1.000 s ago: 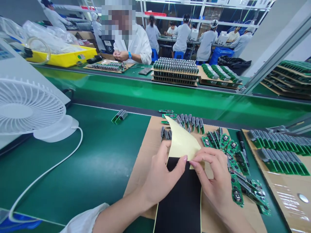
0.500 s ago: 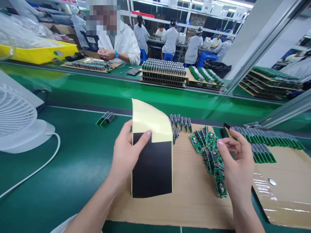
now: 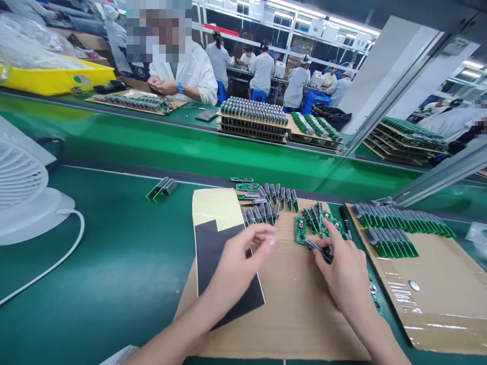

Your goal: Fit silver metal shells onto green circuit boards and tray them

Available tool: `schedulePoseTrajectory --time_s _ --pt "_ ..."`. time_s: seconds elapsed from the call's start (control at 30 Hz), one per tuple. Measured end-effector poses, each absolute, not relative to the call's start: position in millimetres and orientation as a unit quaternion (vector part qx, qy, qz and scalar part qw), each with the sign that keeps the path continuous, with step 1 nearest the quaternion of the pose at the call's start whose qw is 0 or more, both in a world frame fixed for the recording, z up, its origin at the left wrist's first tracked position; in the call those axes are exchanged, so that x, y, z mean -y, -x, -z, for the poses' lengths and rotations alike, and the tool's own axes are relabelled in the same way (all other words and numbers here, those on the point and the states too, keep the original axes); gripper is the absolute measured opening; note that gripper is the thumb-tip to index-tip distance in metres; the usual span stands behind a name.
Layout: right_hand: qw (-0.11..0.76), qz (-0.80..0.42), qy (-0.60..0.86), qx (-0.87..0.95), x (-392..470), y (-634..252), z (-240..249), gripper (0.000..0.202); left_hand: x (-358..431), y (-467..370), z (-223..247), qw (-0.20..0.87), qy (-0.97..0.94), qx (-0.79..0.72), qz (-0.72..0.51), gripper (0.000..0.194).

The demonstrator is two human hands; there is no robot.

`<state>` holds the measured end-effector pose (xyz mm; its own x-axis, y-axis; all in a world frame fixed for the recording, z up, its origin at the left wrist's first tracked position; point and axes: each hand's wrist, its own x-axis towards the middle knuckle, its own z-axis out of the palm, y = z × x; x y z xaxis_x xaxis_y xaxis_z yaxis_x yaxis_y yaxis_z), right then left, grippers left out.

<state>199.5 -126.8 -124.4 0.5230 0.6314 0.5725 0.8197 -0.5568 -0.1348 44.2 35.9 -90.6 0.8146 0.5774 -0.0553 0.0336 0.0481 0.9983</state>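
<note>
A black adhesive sheet [image 3: 213, 253] with pale yellow backing peeled at its top lies flat on the brown cardboard [image 3: 289, 309]. My left hand [image 3: 238, 266] hovers over the sheet's right edge, fingers apart, holding nothing. Over a pile of small green circuit boards [image 3: 312, 223] rests my right hand [image 3: 340, 268], its fingertips pinching one board [image 3: 317, 248] from the pile. A row of upright boards [image 3: 274, 195] stands at the cardboard's far edge.
A white fan [image 3: 23, 187] with its cord stands at the left. Two loose boards [image 3: 162, 188] lie on the green mat. A second cardboard [image 3: 429, 294] with rows of boards is at the right. Beyond the green conveyor [image 3: 228, 147] a person sits with stacked trays [image 3: 253, 116].
My left hand laid the sheet down flat on the cardboard and let go of it. My right hand dropped onto the board pile and closed on one board.
</note>
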Motion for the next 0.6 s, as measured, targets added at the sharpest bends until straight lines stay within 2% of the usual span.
schedulePoseTrajectory --time_s 0.1,0.27,0.4,0.53,0.6 --pt "0.248 0.168 0.855 0.424 129 -203 121 0.052 -24 -47 99 0.794 -0.571 -0.189 -0.09 0.027" --pt "0.371 0.161 0.829 0.386 117 -180 98 0.067 -17 -46 98 0.841 -0.516 -0.16 -0.039 0.047" --pt "0.404 0.172 0.773 0.458 91 -148 89 0.064 -18 -45 87 0.888 -0.439 -0.115 -0.071 0.039" --pt "0.484 0.06 0.699 0.523 83 -134 97 0.066 -22 -46 85 0.886 -0.406 -0.175 -0.14 0.036" --pt "0.546 0.029 0.675 0.495 88 -134 100 0.06 -24 -46 85 0.87 -0.419 -0.209 -0.15 0.036"
